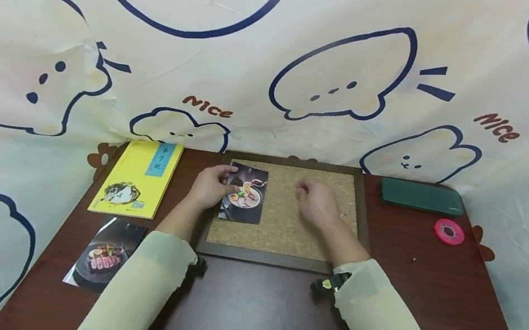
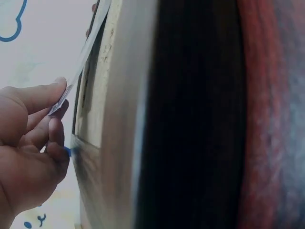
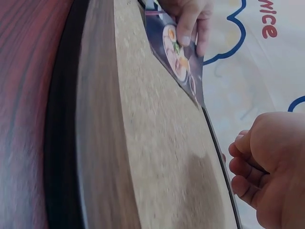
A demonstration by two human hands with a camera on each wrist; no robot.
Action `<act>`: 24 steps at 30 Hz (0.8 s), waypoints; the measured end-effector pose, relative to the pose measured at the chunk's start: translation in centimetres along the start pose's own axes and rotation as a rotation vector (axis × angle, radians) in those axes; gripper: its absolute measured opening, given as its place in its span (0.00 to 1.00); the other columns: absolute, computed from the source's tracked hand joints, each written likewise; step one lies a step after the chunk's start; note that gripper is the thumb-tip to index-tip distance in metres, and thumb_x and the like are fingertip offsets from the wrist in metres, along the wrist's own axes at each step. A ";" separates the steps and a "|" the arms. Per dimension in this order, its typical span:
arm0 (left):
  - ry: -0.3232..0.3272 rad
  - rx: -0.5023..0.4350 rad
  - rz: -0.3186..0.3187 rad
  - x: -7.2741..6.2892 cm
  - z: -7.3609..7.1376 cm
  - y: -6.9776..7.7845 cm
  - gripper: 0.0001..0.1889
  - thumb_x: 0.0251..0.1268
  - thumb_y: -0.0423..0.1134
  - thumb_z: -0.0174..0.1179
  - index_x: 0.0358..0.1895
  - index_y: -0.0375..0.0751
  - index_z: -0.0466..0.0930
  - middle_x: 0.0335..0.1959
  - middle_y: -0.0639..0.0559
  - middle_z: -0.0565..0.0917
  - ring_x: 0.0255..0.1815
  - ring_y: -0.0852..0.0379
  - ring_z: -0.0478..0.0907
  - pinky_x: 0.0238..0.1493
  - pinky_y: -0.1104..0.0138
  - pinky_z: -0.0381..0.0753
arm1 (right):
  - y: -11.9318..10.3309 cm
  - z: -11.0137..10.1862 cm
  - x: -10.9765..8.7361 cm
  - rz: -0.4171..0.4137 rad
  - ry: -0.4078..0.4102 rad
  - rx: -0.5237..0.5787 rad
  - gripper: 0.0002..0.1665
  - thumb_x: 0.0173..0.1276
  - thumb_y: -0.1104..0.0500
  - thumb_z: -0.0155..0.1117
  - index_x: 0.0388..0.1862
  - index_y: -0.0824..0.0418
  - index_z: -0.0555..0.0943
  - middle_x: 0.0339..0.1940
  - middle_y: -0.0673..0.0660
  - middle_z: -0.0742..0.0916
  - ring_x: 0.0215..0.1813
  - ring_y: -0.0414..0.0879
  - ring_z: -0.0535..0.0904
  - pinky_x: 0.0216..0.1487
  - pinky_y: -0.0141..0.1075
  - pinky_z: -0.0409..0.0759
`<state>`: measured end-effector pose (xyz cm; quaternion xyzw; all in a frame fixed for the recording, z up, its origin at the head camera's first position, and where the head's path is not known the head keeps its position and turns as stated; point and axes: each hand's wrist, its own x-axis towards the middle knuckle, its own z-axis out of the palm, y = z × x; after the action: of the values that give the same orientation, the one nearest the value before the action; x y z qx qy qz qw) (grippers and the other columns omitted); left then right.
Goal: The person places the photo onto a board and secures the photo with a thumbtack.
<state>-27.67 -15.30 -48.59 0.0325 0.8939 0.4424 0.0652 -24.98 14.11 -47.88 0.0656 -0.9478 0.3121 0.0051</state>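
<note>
L hand (image 1: 211, 185) pinches food pic (image 1: 245, 199); bk (image 1: 134, 172): "弟子规"; cloth (image 1: 236, 76): "Nice".

Backdrop (image 1: 236, 76): creased cream sheet with faint pastel patches, standing from 9 o'clock through 12 to 3
Cartoon animal (image 1: 342, 80): navy-outlined print at 1 o'clock, others around it
"Nice" lettering (image 1: 208, 107): brown, at 10 o'clock, repeated between 2 and 3
Desk (image 1: 249, 309): dark reddish-brown, wood-grained
Light: pale, soft sheen on the desktop at 6 o'clock
</note>
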 end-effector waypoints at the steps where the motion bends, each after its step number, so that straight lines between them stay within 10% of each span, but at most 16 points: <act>1: 0.001 0.017 -0.004 0.1 0.1 -0.1 0.25 0.65 0.37 0.72 0.66 0.45 0.81 0.50 0.44 0.82 0.47 0.47 0.74 0.44 0.57 0.75 | -0.2 0.2 0.1 0.003 -0.006 0.005 0.14 0.81 0.56 0.55 0.57 0.56 0.84 0.51 0.55 0.89 0.52 0.51 0.84 0.55 0.49 0.82; 24: -0.048 0.217 0.012 2.0 0.5 -0.3 0.28 0.63 0.40 0.73 0.67 0.41 0.80 0.57 0.40 0.78 0.50 0.44 0.74 0.52 0.53 0.75 | -3.6 2.6 3.6 -0.019 -0.053 -0.016 0.11 0.81 0.56 0.55 0.53 0.56 0.83 0.43 0.52 0.85 0.47 0.49 0.81 0.54 0.47 0.80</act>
<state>-29.62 -14.87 -49.30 0.0554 0.9344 0.3427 0.0801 -28.05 9.32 -47.66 0.0828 -0.9494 0.3025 -0.0164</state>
